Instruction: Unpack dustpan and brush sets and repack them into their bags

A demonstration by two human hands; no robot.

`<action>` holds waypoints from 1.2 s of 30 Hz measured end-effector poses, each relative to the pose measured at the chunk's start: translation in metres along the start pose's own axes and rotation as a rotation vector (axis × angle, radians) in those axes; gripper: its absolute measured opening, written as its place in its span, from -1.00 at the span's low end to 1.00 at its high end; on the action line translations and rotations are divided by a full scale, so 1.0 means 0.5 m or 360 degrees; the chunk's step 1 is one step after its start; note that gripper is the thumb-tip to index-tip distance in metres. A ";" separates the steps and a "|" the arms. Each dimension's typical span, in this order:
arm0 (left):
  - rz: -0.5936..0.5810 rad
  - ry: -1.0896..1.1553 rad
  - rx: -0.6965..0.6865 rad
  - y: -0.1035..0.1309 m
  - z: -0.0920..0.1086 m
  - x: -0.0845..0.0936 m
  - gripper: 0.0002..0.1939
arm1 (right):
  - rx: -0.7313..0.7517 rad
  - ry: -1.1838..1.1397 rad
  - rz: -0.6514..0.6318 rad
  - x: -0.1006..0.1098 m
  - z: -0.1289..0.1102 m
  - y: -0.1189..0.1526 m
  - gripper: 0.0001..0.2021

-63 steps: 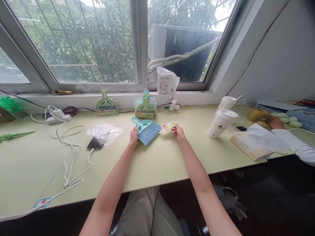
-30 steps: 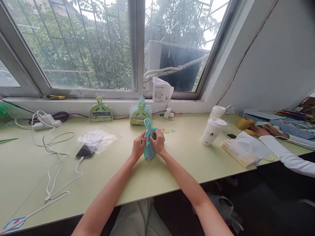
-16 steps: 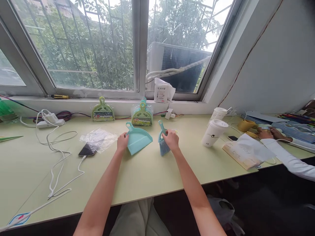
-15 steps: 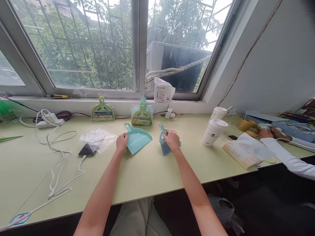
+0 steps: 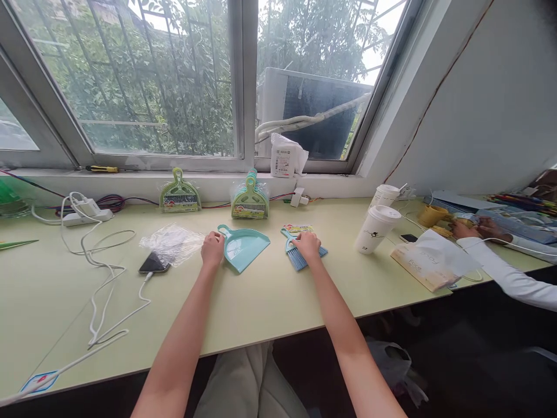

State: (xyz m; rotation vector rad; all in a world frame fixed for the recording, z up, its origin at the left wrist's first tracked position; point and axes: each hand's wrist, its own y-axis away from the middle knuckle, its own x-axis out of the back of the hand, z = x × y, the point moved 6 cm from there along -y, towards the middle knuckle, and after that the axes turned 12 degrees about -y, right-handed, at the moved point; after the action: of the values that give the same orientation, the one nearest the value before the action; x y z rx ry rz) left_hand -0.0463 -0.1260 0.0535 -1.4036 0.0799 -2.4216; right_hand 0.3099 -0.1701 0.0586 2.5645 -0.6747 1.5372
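1. Well, we have the dustpan (image 5: 246, 248) lying hollow side up on the desk (image 5: 261, 307), its looped handle toward the window, and the brush (image 5: 299, 259) a little to its right, bristles fanned toward us

2. Our left hand (image 5: 213, 249) is half curled at the pan's left edge, beside the handle; we cannot tell whether the fingers pinch it

3. Our right hand (image 5: 308, 247) bends loosely over the brush, thumb near the handle, and hides whether it truly grips

4. We judge both pieces light, stiff plastic, the pan rather slick, the bristles springy; we would take each by its handle and keep off the bristles and the pan's thin front lip

5. Just behind the brush we see a printed card (image 5: 298, 229), yellow-green and white, its lettering too small to read

6. The wrapped sets by the wall, a single one (image 5: 180, 200) and a stack (image 5: 250, 206), carry similar labels we cannot make out

7. We find a dark emblem on the front cup (image 5: 378, 229), and pale letters, perhaps "FOCO", on the tissue pack (image 5: 430, 261)
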 end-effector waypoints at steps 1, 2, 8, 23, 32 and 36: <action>0.0016 0.0005 0.0008 0.000 -0.001 0.003 -0.77 | 0.0001 -0.0017 0.0017 0.002 0.001 0.000 -0.76; 0.0030 0.0005 0.0013 0.000 -0.001 0.005 -0.77 | 0.0003 -0.0034 0.0028 0.003 0.002 0.000 -0.75; 0.0029 -0.0160 -0.0065 -0.004 0.000 -0.002 -0.72 | 0.0014 -0.0021 -0.0035 -0.003 0.003 -0.002 -0.74; -0.0161 -0.0555 -0.0448 0.039 0.070 -0.029 -0.68 | 0.0186 -0.0262 0.0050 0.000 -0.043 0.011 -0.79; -0.0237 -0.0489 -0.1362 0.167 0.201 -0.085 -0.65 | 0.0716 -0.0377 -0.0182 -0.043 -0.129 0.065 -0.86; -0.0109 -0.0485 -0.1632 0.172 0.206 -0.067 -0.74 | 0.0779 -0.0413 -0.0299 -0.048 -0.128 0.067 -0.86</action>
State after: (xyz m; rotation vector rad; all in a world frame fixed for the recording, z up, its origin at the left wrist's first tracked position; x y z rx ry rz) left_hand 0.0788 -0.1838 0.0597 -2.1530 1.3610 -2.2218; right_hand 0.2339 -0.1742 0.0646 3.1068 -0.0597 1.4677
